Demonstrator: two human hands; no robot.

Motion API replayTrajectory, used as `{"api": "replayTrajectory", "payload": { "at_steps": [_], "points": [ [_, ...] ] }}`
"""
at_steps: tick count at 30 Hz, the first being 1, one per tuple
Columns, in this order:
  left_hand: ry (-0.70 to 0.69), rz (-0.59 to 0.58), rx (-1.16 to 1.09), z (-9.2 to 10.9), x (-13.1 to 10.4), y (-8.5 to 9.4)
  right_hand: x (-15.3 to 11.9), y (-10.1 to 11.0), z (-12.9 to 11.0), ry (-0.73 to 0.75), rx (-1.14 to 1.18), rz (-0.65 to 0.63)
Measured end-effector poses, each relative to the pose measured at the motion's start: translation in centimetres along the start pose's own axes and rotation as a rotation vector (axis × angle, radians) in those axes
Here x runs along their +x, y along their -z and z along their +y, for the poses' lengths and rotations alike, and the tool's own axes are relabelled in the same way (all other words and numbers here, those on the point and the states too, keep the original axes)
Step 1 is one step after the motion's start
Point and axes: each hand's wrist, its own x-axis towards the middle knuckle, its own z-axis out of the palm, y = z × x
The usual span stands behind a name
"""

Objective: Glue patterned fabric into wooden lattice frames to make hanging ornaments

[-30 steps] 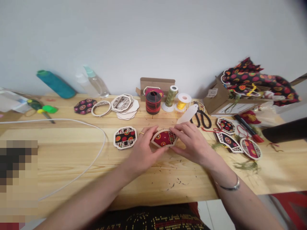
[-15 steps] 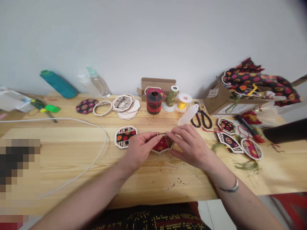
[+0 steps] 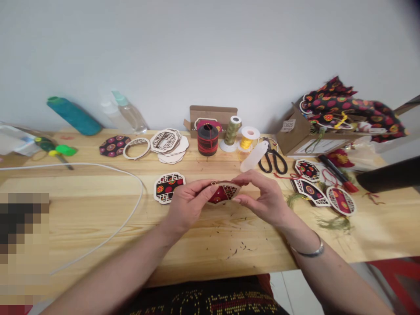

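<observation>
Fan-shaped ornament of dark red patterned fabric in a pale wooden lattice frame point(image 3: 225, 193), held tilted between the two hands over the middle of the pale wooden bench point(image 3: 85, 218); cannot tell whether touching the bench along the lower edge. Clamped at its left end by the left hand point(image 3: 187, 199), with thumb on the front, close to a small ring-shaped loop point(image 3: 213, 183). Gripped at its right end by the right hand point(image 3: 265, 194), with index finger at the upper edge and thumb at the lower.

Just beside the left hand and partly hidden by it, an eight-sided black floral fabric ornament in pale wood point(image 3: 167, 188). Well to the right, an oval red-and-black ornament framed in pale wood point(image 3: 340, 200), next to a curved dark fabric ornament with pale lattice point(image 3: 310, 191).

Beyond the hands, a translucent white blade-shaped piece point(image 3: 254, 156) near black-handled scissors point(image 3: 272, 152). Farther back, a black spool of red thread point(image 3: 208, 142), a stack of pale wooden lattice frames point(image 3: 166, 141), a white spool of yellow thread point(image 3: 248, 140) and a tall olive-green thread cone point(image 3: 231, 133). At the back right, a brown cardboard box point(image 3: 297, 138) heaped with black-and-red patterned cloth point(image 3: 361, 109). Behind everything, a plain pale grey wall point(image 3: 164, 57).
</observation>
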Motion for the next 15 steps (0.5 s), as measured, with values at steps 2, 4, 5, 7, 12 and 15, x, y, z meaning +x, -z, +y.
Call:
{"api": "replayTrajectory", "payload": {
  "at_steps": [2, 4, 5, 7, 12, 15],
  "points": [
    [-0.051, -0.008, 0.033, -0.05, -0.1, -0.06, 0.02, -0.12, -0.09, -0.015, 0.014, -0.002],
    [-0.098, -0.018, 0.05, -0.16, -0.23, -0.14, 0.05, -0.21, -0.12, -0.015, 0.017, 0.001],
    [-0.115, -0.024, 0.056, -0.22, -0.31, -0.18, 0.05, -0.24, -0.11, -0.01, 0.018, 0.004],
    [-0.138, -0.033, 0.063, -0.3, -0.48, -0.26, 0.04, -0.28, -0.07, -0.001, 0.019, 0.005],
    [-0.16, -0.058, 0.075, -0.32, -0.77, -0.34, 0.01, -0.34, 0.13, 0.016, 0.038, 0.0],
    [-0.16, -0.073, 0.102, -0.35, -0.8, -0.27, 0.04, -0.41, 0.3, 0.012, 0.069, 0.003]
  ]
}}
